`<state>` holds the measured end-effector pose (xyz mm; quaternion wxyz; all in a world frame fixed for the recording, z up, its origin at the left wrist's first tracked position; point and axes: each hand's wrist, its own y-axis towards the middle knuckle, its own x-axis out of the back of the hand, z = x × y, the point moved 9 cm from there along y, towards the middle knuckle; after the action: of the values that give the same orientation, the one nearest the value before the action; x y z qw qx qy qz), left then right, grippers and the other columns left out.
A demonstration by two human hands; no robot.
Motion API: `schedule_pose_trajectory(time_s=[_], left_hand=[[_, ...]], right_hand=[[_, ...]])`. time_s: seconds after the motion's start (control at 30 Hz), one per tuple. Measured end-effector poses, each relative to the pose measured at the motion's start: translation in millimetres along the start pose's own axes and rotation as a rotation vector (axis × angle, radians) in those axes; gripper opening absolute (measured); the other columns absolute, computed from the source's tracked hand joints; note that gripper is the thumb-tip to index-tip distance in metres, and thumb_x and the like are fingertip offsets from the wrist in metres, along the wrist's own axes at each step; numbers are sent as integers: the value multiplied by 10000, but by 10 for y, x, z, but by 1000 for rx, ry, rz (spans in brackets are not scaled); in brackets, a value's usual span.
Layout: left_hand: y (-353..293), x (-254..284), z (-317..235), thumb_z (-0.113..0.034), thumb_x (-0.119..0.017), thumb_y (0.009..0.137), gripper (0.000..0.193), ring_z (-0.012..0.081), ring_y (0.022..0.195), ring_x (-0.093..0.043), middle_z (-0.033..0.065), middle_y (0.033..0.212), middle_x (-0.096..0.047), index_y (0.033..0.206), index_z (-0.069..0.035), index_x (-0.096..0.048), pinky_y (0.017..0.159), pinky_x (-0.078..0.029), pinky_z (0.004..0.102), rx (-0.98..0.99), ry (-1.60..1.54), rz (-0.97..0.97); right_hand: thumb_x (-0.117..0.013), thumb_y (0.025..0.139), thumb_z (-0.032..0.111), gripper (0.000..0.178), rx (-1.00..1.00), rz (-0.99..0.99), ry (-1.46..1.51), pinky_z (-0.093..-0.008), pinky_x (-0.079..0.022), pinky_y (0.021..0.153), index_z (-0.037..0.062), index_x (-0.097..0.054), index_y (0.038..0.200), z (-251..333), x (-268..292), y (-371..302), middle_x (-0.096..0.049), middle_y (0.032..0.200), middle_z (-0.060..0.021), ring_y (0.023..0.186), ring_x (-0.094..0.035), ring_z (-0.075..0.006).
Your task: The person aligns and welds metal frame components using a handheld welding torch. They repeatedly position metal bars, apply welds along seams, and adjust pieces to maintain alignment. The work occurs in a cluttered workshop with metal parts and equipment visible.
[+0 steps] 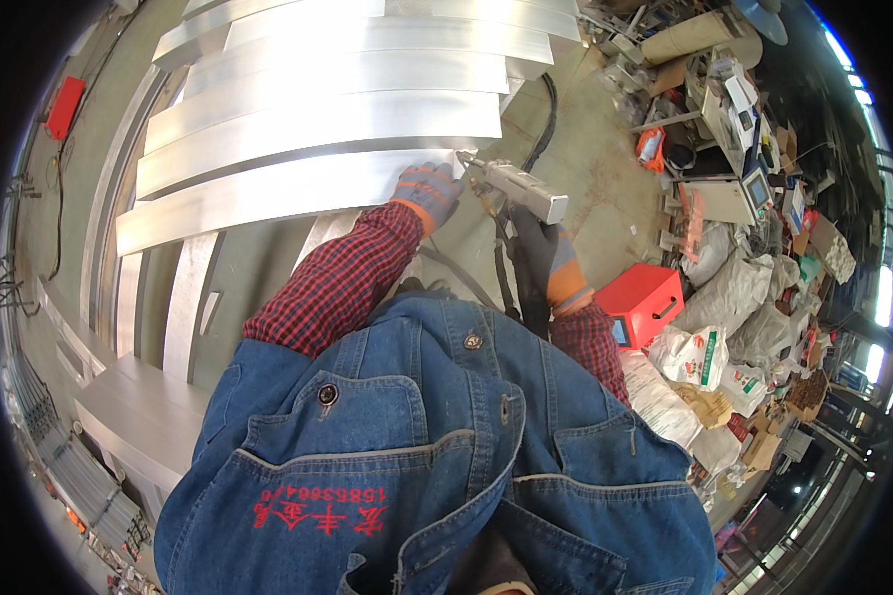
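Note:
My left hand (429,193), in a grey and orange work glove, lies on the right end of the nearest silver metal bar (268,193). Its fingers rest flat on the bright top face; the thumb is hard to make out. Gloved in dark grey and orange, my right hand (548,260) is closed around a handheld welding gun (524,188) with a boxy silver body. The gun's nozzle points left and sits at the bar's end corner, close to my left fingertips. Whether the tip touches the metal cannot be told. Dark cables hang below the gun.
More silver bars (327,117) lie side by side beyond, on a metal frame (191,297). A black hose (544,124) runs along the floor. To the right stand a red machine (647,305), filled sacks (690,357) and a cluttered bench (714,129). Another red box (65,107) is far left.

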<state>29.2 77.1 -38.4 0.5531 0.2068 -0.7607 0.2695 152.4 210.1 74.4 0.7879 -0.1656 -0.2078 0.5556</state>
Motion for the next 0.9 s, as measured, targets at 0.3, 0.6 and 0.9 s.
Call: schedule_pose_trajectory(time_s=[0.3, 0.6, 0.9], left_hand=[[22, -3, -16, -363, -698, 1066, 323, 355, 1228, -719, 127, 1276, -721, 1328, -200, -792, 999, -586, 525, 17, 23, 53], [27, 12, -12, -354, -701, 1069, 314, 349, 1207, -729, 116, 1271, -730, 1329, -205, -796, 992, -594, 519, 15, 21, 18], [20, 8, -6, -353, -709, 1065, 305, 351, 1207, -729, 126, 1252, -733, 1313, -199, -800, 985, -598, 526, 6, 25, 5]], right_hand=[[-652, 1122, 444, 587, -9, 28, -99, -347, -450, 636, -22, -665, 1479, -89, 61, 113, -626, 889, -21, 735, -577, -136], [-667, 1118, 445, 575, -23, 30, -91, -360, -459, 602, -27, -678, 1446, -96, 50, 74, -643, 883, -30, 703, -581, -140], [-679, 1114, 450, 577, 61, 3, -112, -353, -464, 606, -30, -675, 1436, -23, 46, 55, -646, 908, -33, 715, -593, -141]])
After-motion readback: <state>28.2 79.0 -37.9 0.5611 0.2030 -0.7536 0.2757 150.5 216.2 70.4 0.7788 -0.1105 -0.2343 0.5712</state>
